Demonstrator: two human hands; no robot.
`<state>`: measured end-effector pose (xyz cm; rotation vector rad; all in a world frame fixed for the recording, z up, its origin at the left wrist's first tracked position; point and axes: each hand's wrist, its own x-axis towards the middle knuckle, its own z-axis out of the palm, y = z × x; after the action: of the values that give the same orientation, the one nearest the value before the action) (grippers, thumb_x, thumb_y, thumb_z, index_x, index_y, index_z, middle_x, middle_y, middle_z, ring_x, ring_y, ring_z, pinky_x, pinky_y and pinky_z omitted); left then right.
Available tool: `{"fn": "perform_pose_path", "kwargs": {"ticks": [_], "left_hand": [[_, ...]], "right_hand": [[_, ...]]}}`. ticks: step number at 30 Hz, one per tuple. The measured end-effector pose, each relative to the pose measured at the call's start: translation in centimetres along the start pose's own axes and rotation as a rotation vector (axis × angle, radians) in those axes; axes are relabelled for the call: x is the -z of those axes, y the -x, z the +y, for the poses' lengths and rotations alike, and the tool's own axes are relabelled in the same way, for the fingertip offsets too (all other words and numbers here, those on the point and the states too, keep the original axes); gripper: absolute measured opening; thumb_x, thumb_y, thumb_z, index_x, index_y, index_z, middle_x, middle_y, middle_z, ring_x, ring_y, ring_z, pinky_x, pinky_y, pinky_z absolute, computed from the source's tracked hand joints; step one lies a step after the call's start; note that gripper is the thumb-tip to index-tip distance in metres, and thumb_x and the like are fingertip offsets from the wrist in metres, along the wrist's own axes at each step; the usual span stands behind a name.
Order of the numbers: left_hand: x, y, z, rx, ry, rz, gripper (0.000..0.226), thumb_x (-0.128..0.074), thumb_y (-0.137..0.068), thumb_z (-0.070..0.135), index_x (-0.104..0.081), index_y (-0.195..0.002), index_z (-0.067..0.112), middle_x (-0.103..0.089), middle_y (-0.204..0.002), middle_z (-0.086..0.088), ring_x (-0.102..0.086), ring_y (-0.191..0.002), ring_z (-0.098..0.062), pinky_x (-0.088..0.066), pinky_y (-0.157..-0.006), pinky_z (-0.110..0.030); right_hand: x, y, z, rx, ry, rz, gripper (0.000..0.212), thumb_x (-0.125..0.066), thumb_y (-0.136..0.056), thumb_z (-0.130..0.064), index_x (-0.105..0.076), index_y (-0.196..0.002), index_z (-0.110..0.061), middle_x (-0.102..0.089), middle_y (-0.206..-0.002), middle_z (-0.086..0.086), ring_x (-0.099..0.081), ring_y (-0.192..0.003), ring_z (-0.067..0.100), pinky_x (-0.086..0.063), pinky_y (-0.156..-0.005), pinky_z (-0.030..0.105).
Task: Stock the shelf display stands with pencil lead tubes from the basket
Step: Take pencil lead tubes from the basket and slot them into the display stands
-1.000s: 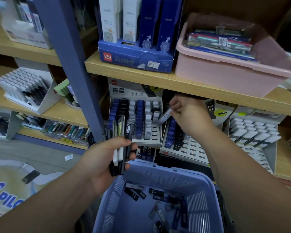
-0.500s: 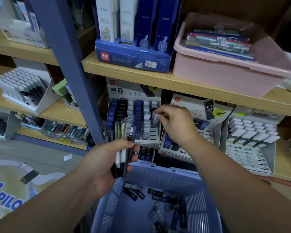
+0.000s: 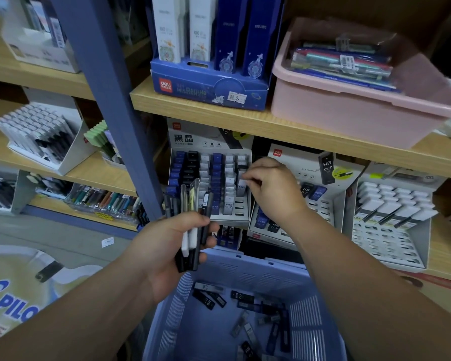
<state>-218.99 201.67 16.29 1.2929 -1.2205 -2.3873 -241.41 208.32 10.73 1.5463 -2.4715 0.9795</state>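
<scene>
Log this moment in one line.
left hand: grips tube bundle | right hand: pinches white tube at left stand | basket: loose tubes inside

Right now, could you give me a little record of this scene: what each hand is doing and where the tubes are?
left hand: grips a bundle of tubes, held upright above the basket
right hand: pinches a white tube at the display stand's rightmost column
display stand: mostly filled, with some front slots empty
basket: blue, with loose tubes lying on its bottom
</scene>
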Motion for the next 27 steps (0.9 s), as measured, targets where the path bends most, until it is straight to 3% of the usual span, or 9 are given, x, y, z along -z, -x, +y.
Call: {"fn": "perform_pose_path", "kwargs": {"ticks": [4,6,8,10,12,16,19,27], "left_hand": [[-1.0,0.0,0.3,-0.005,0.016,-0.010,0.017,-0.064,-0.089,0.013,-0.071,-0.101,0.003,-0.076,-0.090,-0.007,-0.067,-0.066,-0.014,-0.050,-0.055,-0.028],[-1.8,0.1,0.4,-0.008,0.022,-0.026,0.014,-0.065,-0.089,0.012,-0.071,-0.098,0.004,-0.077,-0.092,-0.007,-0.067,-0.066,-0.014,-0.050,-0.057,-0.028],[-2.9,0.2,0.4,-0.004,0.022,-0.049,0.015,-0.065,-0.088,0.010,-0.071,-0.100,0.003,-0.077,-0.092,-0.008,-0.067,-0.064,-0.013,-0.051,-0.055,-0.027],[-4.0,0.1,0.2,-0.003,0.015,-0.063,0.015,-0.066,-0.087,0.009,-0.072,-0.100,0.002,-0.077,-0.091,-0.008,-0.068,-0.062,-0.012,-0.052,-0.051,-0.025],[-5.2,0.0,0.0,-0.006,-0.004,-0.067,0.015,-0.069,-0.086,0.008,-0.071,-0.100,0.002,-0.077,-0.093,-0.010,-0.069,-0.062,-0.013,-0.051,-0.049,-0.025],[-7.4,-0.1,-1.2,-0.031,-0.111,-0.082,0.024,-0.073,-0.083,0.009,-0.070,-0.105,0.000,-0.077,-0.094,-0.011,-0.071,-0.068,-0.015,-0.052,-0.054,-0.027],[-8.9,-0.3,-2.1,-0.029,-0.137,-0.111,0.029,-0.072,-0.083,0.008,-0.068,-0.111,0.000,-0.078,-0.092,-0.010,-0.075,-0.074,-0.020,-0.053,-0.054,-0.027],[-11.6,-1.3,-3.2,0.045,-0.017,-0.179,0.018,-0.066,-0.089,0.010,-0.071,-0.105,0.004,-0.077,-0.100,-0.011,-0.074,-0.082,-0.020,-0.051,-0.055,-0.027]], "right_hand": [[0.6,0.3,-0.1,-0.005,0.043,0.003,0.024,-0.068,-0.089,-0.002,-0.077,-0.109,-0.012,-0.064,-0.103,0.005,-0.061,-0.091,0.023,-0.047,-0.079,0.026],[2.0,0.6,-1.0,-0.136,-0.061,-0.027,0.023,-0.065,-0.095,-0.012,-0.074,-0.116,-0.017,-0.064,-0.099,-0.004,-0.060,-0.088,0.014,-0.048,-0.080,0.025],[3.8,1.0,-2.1,-0.372,-0.384,-0.108,0.017,-0.062,-0.099,-0.026,-0.075,-0.108,-0.020,-0.068,-0.087,-0.009,-0.062,-0.077,0.009,-0.047,-0.072,0.025],[5.9,1.8,-3.0,-0.566,-0.765,-0.213,0.027,-0.060,-0.098,-0.039,-0.076,-0.097,-0.017,-0.067,-0.074,-0.003,-0.059,-0.065,0.010,-0.045,-0.060,0.024],[7.7,3.0,-3.3,-0.597,-0.885,-0.289,0.033,-0.065,-0.090,-0.043,-0.076,-0.093,-0.013,-0.066,-0.070,0.001,-0.057,-0.062,0.012,-0.044,-0.055,0.024],[9.7,5.4,-3.5,-0.545,-0.784,-0.273,0.016,-0.078,-0.084,-0.023,-0.075,-0.090,-0.009,-0.067,-0.067,-0.001,-0.059,-0.060,0.009,-0.045,-0.052,0.023],[10.6,6.7,-2.6,-0.605,-0.824,-0.229,0.003,-0.075,-0.087,-0.009,-0.074,-0.089,-0.006,-0.067,-0.065,0.001,-0.059,-0.058,0.009,-0.044,-0.051,0.022],[12.7,7.8,0.1,-0.711,-1.052,-0.052,0.009,-0.065,-0.093,-0.002,-0.071,-0.097,-0.007,-0.071,-0.079,0.006,-0.063,-0.066,0.013,-0.053,-0.059,0.024]]}}
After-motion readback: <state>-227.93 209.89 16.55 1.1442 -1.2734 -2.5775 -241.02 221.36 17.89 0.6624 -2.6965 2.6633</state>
